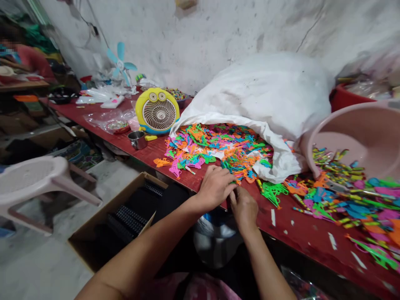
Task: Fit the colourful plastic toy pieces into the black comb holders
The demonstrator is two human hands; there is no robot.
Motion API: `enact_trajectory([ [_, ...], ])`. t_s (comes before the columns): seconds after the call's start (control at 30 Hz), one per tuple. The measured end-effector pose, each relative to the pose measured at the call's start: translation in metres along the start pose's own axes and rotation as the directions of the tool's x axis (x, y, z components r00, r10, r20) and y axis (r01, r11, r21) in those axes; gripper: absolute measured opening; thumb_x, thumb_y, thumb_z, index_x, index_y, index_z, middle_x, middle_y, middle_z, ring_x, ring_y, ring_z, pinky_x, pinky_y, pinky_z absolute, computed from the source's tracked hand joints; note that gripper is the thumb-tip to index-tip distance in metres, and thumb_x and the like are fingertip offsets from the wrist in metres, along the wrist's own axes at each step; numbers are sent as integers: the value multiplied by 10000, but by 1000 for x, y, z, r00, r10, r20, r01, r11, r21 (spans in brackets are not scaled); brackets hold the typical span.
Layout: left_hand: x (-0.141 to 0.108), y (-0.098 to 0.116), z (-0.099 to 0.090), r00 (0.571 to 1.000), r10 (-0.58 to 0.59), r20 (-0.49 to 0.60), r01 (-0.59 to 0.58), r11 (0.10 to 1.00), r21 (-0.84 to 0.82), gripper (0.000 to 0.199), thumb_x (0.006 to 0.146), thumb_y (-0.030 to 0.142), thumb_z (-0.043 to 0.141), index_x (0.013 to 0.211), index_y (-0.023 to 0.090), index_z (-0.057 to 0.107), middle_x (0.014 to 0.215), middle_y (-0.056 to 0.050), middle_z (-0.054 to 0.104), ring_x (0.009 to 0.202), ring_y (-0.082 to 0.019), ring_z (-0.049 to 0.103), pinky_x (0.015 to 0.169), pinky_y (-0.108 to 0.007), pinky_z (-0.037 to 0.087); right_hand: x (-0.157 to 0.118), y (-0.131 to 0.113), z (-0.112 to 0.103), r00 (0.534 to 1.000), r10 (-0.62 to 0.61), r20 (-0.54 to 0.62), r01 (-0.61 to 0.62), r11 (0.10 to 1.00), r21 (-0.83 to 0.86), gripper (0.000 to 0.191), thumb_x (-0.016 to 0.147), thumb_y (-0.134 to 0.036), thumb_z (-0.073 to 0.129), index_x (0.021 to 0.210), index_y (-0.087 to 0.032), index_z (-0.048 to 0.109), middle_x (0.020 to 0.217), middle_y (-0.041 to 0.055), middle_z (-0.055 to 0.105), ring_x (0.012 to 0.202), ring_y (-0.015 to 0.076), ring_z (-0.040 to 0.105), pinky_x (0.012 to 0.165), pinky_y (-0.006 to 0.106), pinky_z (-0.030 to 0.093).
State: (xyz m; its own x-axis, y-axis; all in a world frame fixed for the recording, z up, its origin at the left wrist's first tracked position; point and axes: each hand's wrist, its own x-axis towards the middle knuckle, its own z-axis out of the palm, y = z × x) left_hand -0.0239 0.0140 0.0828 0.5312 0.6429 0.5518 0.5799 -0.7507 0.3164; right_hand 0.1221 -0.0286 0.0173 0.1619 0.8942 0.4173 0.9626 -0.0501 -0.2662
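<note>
My left hand (pixel 215 188) and my right hand (pixel 244 207) meet at the front edge of the red table, fingertips pinched together. Whatever they hold is small and hidden by the fingers. Just behind them lies a heap of small flat plastic pieces (pixel 215 139) in orange, green, pink and blue, spilling from the mouth of a large white sack (pixel 265 93). A green bunch of pieces (pixel 274 192) rests right of my right hand. One short striped stick (pixel 190 170) lies left of my left hand.
A tipped pink tub (pixel 375 137) holds yellow striped sticks; more pieces (pixel 356 204) spread before it. Left are a yellow fan (pixel 160 110) and a metal cup (pixel 137 140). A plastic stool (pixel 46 179) and a cardboard box (pixel 90 237) stand below. Another person (pixel 33 60) sits far left.
</note>
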Motion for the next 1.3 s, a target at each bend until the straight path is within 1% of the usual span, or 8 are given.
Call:
enact_trajectory([
  [0.13,8,7,-5,997,-18,69,12,997,83,143,951,298,574,899,194,657,918,-28,670,923,-210,563,859,-376,353,7,-7,-10,990,53,130,-48,998,-41,283,997,-295,423,948,-132,649,857,101,700,693,169,603,589,285,255],
  [0.33,21,15,-7,981,-139,135,118,981,156,96,938,265,585,897,212,654,941,-27,677,956,-227,584,885,-400,345,17,-17,-21,956,122,266,-105,992,-75,305,1009,-329,383,1005,-160,637,919,110,708,793,204,651,607,297,287],
  [0.53,27,9,-8,979,-133,156,101,976,195,132,940,285,595,852,202,647,918,-22,679,912,-210,598,844,-377,365,18,-6,-10,961,124,247,-142,988,55,282,989,-368,439,1043,-176,638,976,95,715,855,212,660,659,285,348],
  [0.7,30,6,-10,983,-113,148,77,970,230,148,932,299,607,827,201,639,906,-24,668,900,-203,594,842,-360,374,21,13,1,966,67,251,-137,952,273,215,922,-278,536,1053,-184,678,971,62,734,876,196,665,702,265,383],
  [0.83,33,8,-11,982,-109,154,64,959,275,133,930,298,606,838,209,643,911,-24,655,922,-202,590,891,-363,374,26,20,2,963,67,263,-155,932,329,181,891,-236,549,985,-194,698,928,48,741,870,187,670,697,256,383],
  [0.9,34,11,-11,980,-114,162,60,950,307,140,930,299,603,830,207,638,900,-25,649,914,-203,589,899,-367,376,26,18,-1,959,57,278,-145,940,308,180,908,-280,548,974,-197,694,910,50,740,861,188,673,677,257,375],
  [1.03,37,17,-10,981,-86,172,20,935,354,118,928,288,597,851,209,640,904,-31,650,915,-215,589,913,-388,369,27,6,-9,954,74,289,-122,981,150,280,968,-396,488,1000,-182,666,933,83,734,852,207,678,644,275,350],
  [1.3,41,11,-3,988,-52,145,4,949,315,118,924,280,596,843,206,638,857,-34,641,862,-215,577,841,-369,374,36,-4,-8,939,74,336,-96,994,47,282,1008,-334,403,1053,-165,625,1023,109,712,914,213,672,687,279,381],
])
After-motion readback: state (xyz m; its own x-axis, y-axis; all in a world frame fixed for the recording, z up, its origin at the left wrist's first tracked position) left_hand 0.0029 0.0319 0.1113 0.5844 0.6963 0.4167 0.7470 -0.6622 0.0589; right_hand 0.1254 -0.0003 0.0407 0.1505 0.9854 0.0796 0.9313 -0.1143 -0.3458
